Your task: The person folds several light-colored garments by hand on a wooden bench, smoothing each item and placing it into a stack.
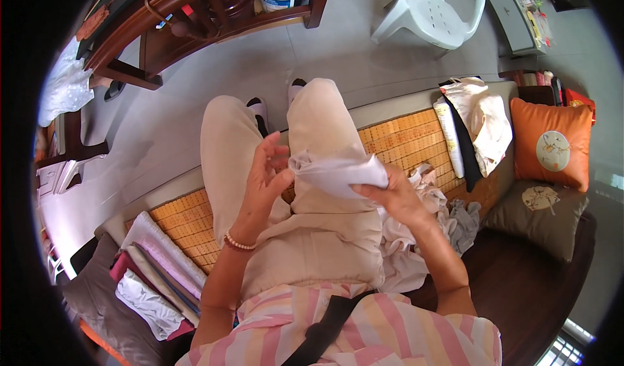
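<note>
A pale lilac-white piece of cloth (336, 175) is held above the thighs by my right hand (397, 195), its thumb on top near the right end. At the cloth's bunched left end is my left hand (265, 178), fingers apart and partly curled, with nothing plainly gripped; whether the thumb touches the cloth is hard to tell. Crumpled pale pink clothes (404, 254) and a grey crumpled cloth (463, 224) lie beside my right hip. At my left, a stack of folded fabrics (163, 263) rests on the sofa, a folded white patterned cloth (146, 302) on top.
Folded garments (480, 122) lie on the bamboo seat mat (412, 137) at right, near an orange cushion (551, 144) and a grey-brown cushion (538, 220). Ahead stand a wooden table (195, 39) and a white plastic chair (434, 15). A person's patterned clothing (68, 88) shows at far left.
</note>
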Demonstrator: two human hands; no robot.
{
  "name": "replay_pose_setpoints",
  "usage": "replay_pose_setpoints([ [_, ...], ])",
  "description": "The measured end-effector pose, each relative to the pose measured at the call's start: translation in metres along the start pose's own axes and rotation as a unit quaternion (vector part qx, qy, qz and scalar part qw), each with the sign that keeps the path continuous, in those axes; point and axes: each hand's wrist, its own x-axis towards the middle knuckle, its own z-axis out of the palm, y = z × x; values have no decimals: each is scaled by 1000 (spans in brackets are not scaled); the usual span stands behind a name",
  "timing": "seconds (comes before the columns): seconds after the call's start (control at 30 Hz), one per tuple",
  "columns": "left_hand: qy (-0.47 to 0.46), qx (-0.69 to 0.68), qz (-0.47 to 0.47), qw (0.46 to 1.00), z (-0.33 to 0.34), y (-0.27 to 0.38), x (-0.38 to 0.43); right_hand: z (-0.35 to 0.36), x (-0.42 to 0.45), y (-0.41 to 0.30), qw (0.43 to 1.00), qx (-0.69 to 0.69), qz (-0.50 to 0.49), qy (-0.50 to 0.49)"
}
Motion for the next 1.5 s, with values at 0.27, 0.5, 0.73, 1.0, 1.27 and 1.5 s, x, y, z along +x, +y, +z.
replay_pose_setpoints([
  [0.27, -101, 77, 19, 992, 2, 20, 0, 11, 38, -23, 987, 94, 116, -66],
  [0.5, -81, -40, -36, 995, -24, 16, -25, 70, 57, -12, 992, 58, 109, 24],
  [0.73, 42, -164, -72, 983, -57, -3, -77, 113, 93, 4, 953, -195, -215, -87],
  [1.0, 241, -204, 34, 948, -160, 18, -213, 84, 158, 76, 985, -132, -109, 1],
  [1.27, 443, -77, 52, 892, -227, 79, -397, 94, 147, 79, 887, -408, -210, -43],
  [1.5, 548, -30, 19, 835, -262, 74, -443, 95, 145, 74, 893, -411, -175, -42],
])
